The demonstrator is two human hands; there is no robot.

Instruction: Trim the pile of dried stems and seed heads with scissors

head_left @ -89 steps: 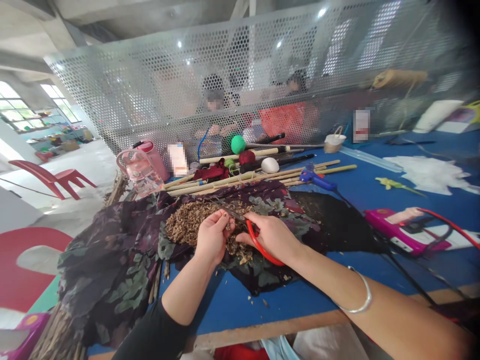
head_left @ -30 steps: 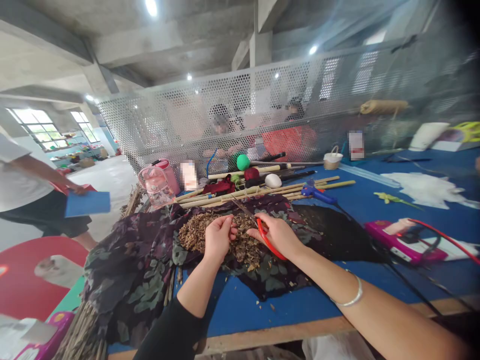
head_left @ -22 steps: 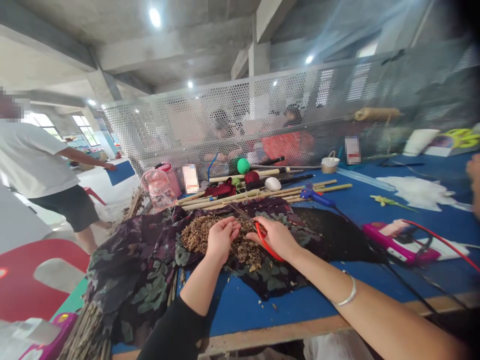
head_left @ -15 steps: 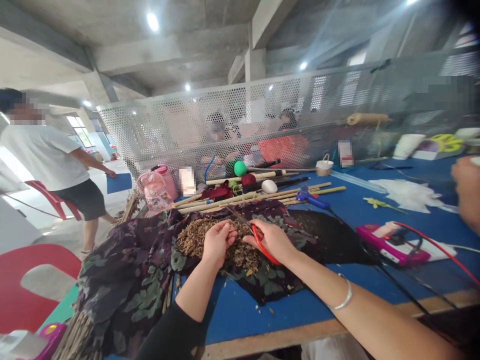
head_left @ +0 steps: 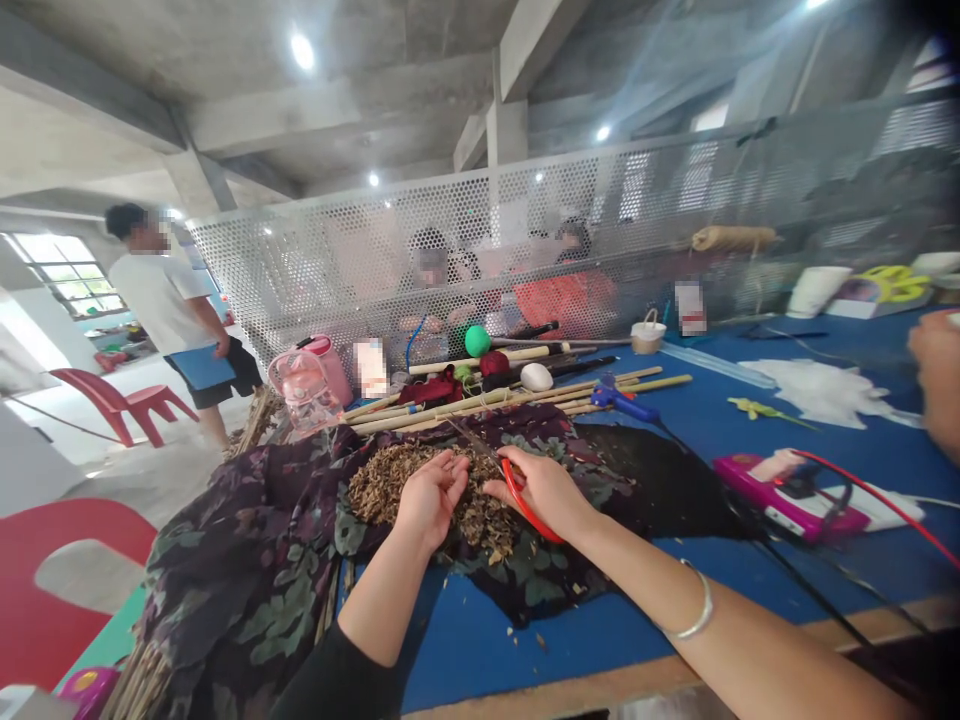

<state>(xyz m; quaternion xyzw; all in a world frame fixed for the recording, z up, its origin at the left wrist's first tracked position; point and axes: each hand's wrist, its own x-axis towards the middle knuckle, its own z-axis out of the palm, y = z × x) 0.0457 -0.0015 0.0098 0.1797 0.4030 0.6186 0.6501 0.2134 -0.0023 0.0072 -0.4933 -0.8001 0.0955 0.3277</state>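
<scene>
My right hand [head_left: 546, 492] grips red-handled scissors [head_left: 525, 505], whose dark blades reach up and left over a heap of brown dried plant bits [head_left: 394, 480]. Just left of the scissors, my left hand [head_left: 433, 492] is turned palm up with its fingers loosely extended. I can make out nothing held in it. Under the heap lies a dark cloth with a leaf pattern [head_left: 255, 540], spread across the blue table [head_left: 465, 630] and over its left side.
Behind the heap lie bamboo sticks [head_left: 480, 405], a green ball [head_left: 478, 341], a white ball [head_left: 537, 377] and a blue glue gun [head_left: 622, 398]. A magenta power strip [head_left: 795, 500] with cables sits at right, near another person's hand [head_left: 937, 370]. A perforated screen [head_left: 337, 250] stands behind.
My left hand has loosened from a pinch to a more open palm-up pose. My right hand still holds the scissors in nearly the same place. A person at left has walked rightward.
</scene>
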